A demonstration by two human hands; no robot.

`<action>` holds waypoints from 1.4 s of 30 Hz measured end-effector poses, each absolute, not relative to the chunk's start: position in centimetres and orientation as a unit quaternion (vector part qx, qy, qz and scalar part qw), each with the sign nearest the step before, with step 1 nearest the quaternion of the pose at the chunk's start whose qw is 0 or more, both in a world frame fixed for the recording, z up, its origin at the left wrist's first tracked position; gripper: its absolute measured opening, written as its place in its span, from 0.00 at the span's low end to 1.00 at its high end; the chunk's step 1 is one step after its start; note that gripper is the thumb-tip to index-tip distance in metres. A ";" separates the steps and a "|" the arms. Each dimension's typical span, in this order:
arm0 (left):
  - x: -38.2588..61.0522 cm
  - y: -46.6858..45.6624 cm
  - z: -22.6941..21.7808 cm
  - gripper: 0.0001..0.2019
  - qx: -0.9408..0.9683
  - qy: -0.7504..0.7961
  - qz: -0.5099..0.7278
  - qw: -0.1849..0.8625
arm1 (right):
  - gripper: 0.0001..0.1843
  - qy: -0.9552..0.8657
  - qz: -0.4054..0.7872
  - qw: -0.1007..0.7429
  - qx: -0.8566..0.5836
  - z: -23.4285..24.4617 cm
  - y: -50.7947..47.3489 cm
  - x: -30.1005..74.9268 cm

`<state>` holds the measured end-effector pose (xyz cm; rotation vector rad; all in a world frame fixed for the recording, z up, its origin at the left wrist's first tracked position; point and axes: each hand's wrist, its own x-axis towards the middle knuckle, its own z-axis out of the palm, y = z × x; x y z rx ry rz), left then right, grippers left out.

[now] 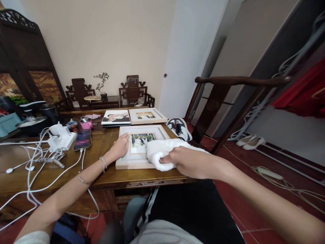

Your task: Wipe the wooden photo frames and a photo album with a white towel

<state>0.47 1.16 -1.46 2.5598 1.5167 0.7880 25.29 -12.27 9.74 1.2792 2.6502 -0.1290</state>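
1. So the picture frame (137,157) lies flat on the worktop (108,135) near the front edge, photo (139,139) facing up.

2. Right hand (186,161) has a bunched-up grip on a fluffy white cloth (158,150), which lies over the frame's lower right part and a bit of the photo.

3. Left hand (121,146) is on the frame's left edge. Can't tell if it's actually gripping or just resting there.

4. How far along? I'd call it midway: cloth and frame are together, but only the right side is covered. The left side and most of the photo are outside the cloth. No clue which bits are finished, tbh.

5. Just behind sit a second frame (158,117) and a flat picture (116,117), both away from the hands. Whether they're done or left over, can't say.

6. Phone (82,139), power strip (67,139) and pink cup (86,124) are off to the left.
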 end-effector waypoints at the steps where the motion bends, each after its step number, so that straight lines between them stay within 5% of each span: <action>1: 0.4 1.2 -1.4 0.18 0.834 0.490 0.251 0.032 | 0.29 0.896 -0.051 0.092 0.432 9.7 -12.5 25.3; 10: 0.1 1.3 -0.8 0.18 0.850 0.481 0.214 0.033 | 0.36 0.846 0.063 -0.037 0.528 4.1 0.2 24.9; 14: 0.2 1.3 -0.7 0.18 0.842 0.491 0.217 0.044 | 0.36 0.837 0.066 -0.028 0.542 4.1 3.6 24.0; 22: 0.3 1.1 -1.3 0.18 0.837 0.480 0.259 0.047 | 0.33 0.904 -0.045 0.041 0.423 6.7 -6.9 24.7; 27: 0.2 1.2 -1.7 0.18 0.836 0.481 0.263 0.038 | 0.31 0.926 -0.165 0.011 0.339 9.0 -11.9 25.9; 36: 0.0 1.8 -2.0 0.18 0.842 0.464 0.273 0.035 | 0.41 0.873 -0.021 -0.112 0.475 3.2 -0.8 24.7; 42: -0.1 1.4 -1.4 0.18 0.843 0.469 0.259 0.039 | 0.40 0.863 0.035 -0.029 0.504 4.0 1.8 21.6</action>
